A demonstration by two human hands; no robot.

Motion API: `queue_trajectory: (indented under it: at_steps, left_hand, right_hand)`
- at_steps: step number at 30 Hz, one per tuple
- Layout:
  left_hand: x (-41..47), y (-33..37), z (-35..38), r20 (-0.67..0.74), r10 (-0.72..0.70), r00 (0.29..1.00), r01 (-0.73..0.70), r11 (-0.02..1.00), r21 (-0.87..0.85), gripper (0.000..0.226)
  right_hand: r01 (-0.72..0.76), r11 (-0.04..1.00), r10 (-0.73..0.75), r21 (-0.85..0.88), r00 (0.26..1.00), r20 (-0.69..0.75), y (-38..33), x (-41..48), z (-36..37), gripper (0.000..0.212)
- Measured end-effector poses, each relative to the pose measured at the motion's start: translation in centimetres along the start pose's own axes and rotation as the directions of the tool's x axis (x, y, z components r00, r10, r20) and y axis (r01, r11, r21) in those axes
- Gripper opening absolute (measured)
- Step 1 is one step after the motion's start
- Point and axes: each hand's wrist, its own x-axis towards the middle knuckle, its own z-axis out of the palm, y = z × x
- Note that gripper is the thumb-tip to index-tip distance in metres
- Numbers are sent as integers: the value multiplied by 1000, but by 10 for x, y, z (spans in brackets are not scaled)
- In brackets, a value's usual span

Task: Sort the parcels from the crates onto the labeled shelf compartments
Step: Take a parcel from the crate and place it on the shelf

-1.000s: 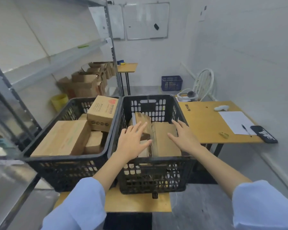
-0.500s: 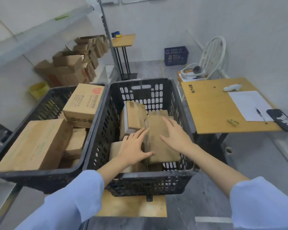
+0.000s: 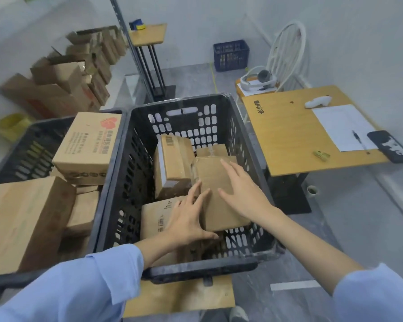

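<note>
Two black plastic crates stand side by side: the right crate (image 3: 254, 145) and the left crate (image 3: 21, 140), both holding brown cardboard parcels. In the right crate a flat brown parcel (image 3: 215, 182) lies tilted on top. My left hand (image 3: 187, 219) is at its near left edge, fingers straight, thumb at its lower edge. My right hand (image 3: 242, 192) lies over its top with fingers spread. Behind stands an upright parcel with a barcode (image 3: 172, 159), and a printed parcel (image 3: 154, 217) lies under my left hand. A parcel with a red logo (image 3: 91, 142) tops the left crate.
A wooden desk (image 3: 293, 140) at the right carries paper, a pen, a dark phone and a white object. Stacked cardboard boxes (image 3: 63, 89) line the left wall beside a shelf post (image 3: 135, 49). A blue basket (image 3: 230, 54) and a white chair (image 3: 286, 49) stand at the back.
The view has tilted down and closer over the right crate. Both hands have gone deeper into it and settled on the flat brown parcel.
</note>
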Motion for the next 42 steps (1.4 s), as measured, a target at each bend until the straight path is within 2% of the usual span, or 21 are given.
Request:
queue_trajectory:
  at_steps: [10,14,22,26,33,35,38,42]
  left_hand:
    - [11,-15,0,-104,62,993,-67,997,-39,115]
    - [23,-27,-10,-149,16,989,-23,999,-46,111]
    - [34,-47,-19,-123,24,992,-34,996,-80,108]
    - [35,-59,-25,-109,-25,994,12,993,-118,109]
    - [36,-60,-26,-90,-24,996,7,982,-187,109]
    - [36,-58,-25,-77,-25,997,4,967,-255,109]
    - [37,-55,-21,-39,-15,999,-5,886,-463,110]
    - [38,-50,-23,-89,-23,996,-32,818,-575,113]
  right_hand:
    - [-38,999,38,-1,999,39,1,7,1,77]
    - [-38,999,38,-7,998,41,0,6,2,78]
    - [-71,997,71,-8,996,57,-4,7,-1,81]
    - [-77,997,79,-21,995,69,-7,7,0,83]
    - [-207,976,216,-65,961,175,-4,15,8,97]
    - [-241,970,242,-29,953,182,-2,19,9,100]
    - [-248,968,240,47,961,135,1,23,10,103]
    - [-207,974,200,93,976,82,2,22,9,105]
